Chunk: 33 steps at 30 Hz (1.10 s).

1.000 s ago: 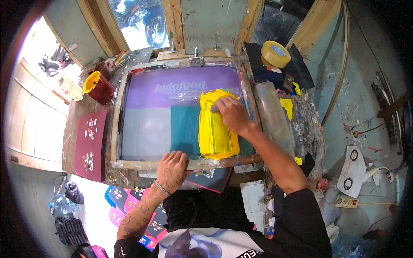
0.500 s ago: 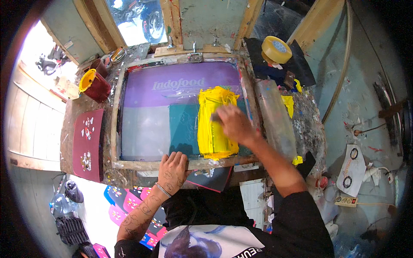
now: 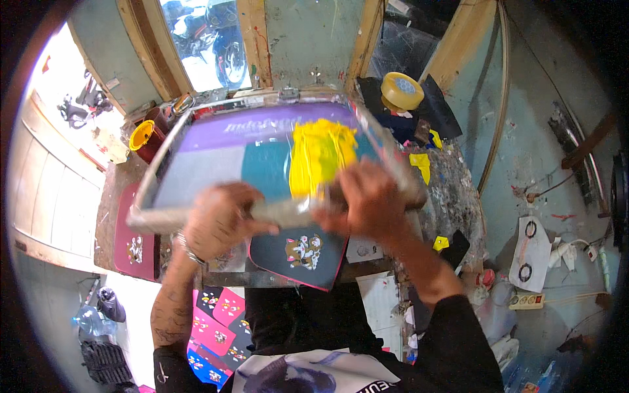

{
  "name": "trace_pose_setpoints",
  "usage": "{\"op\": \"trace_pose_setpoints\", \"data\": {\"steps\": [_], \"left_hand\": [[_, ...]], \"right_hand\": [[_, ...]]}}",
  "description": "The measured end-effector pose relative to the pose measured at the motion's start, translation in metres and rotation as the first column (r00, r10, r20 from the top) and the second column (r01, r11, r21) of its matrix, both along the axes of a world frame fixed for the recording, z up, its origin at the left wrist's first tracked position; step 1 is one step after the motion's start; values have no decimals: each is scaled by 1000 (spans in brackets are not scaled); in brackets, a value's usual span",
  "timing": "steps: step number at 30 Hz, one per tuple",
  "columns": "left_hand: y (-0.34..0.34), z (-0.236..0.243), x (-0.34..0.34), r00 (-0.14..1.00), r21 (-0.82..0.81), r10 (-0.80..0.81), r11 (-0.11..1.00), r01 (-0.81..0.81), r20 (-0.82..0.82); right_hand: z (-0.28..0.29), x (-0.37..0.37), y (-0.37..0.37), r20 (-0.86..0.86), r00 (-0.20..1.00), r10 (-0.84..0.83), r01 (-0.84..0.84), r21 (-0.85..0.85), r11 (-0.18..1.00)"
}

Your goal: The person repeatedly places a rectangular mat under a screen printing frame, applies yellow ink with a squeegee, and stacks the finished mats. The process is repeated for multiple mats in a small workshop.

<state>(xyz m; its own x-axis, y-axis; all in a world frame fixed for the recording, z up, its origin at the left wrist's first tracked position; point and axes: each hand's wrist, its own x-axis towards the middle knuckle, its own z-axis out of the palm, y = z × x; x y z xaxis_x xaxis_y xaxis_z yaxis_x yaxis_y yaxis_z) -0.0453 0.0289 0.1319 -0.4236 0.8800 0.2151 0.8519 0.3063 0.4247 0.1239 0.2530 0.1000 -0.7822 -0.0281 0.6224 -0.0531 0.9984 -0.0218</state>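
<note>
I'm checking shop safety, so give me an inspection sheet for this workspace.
Surface: worktable, stained and paint-spattered.
Job's things: wooden screen frame, tilted, near edge raised; yellow ink on its right part; dark printed panel below the near edge.
Clutter: tape roll, yellow scraps, dark red pot.
Hands: left hand grips the frame's near edge; right hand is there too, blurred, grip unclear.
Cables: pale cable at the power strip, right of the table.
Surroundings: motorcycle outside, beyond the table; clear bottle at lower left.
</note>
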Motion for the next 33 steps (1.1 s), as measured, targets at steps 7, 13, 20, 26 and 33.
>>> {"op": "trace_pose_setpoints", "data": {"steps": [7, 13, 20, 26, 33], "left_hand": [[-9, -118, 47, 985, 121, -91, 987, 109, -145], [-92, -202, 70, 999, -125, -41, 991, 38, -24], [-197, -220, 77, 775, 123, 632, 771, -625, -21], [-194, -247, 109, -100, -114, 259, 39, -993, 961], [-291, -277, 151, -95, -86, 210, -53, -995, 973]], "right_hand": [[150, -88, 38, 84, 966, -244, 253, -132, 958], [162, -96, 59, 62, 982, -176, 182, -102, 978], [168, -97, 61, 69, 978, -195, 201, -81, 976], [161, -114, 71, 125, 980, -157, 172, -122, 978], [145, -106, 221, 142, 989, -48, 81, -239, 968]]}}
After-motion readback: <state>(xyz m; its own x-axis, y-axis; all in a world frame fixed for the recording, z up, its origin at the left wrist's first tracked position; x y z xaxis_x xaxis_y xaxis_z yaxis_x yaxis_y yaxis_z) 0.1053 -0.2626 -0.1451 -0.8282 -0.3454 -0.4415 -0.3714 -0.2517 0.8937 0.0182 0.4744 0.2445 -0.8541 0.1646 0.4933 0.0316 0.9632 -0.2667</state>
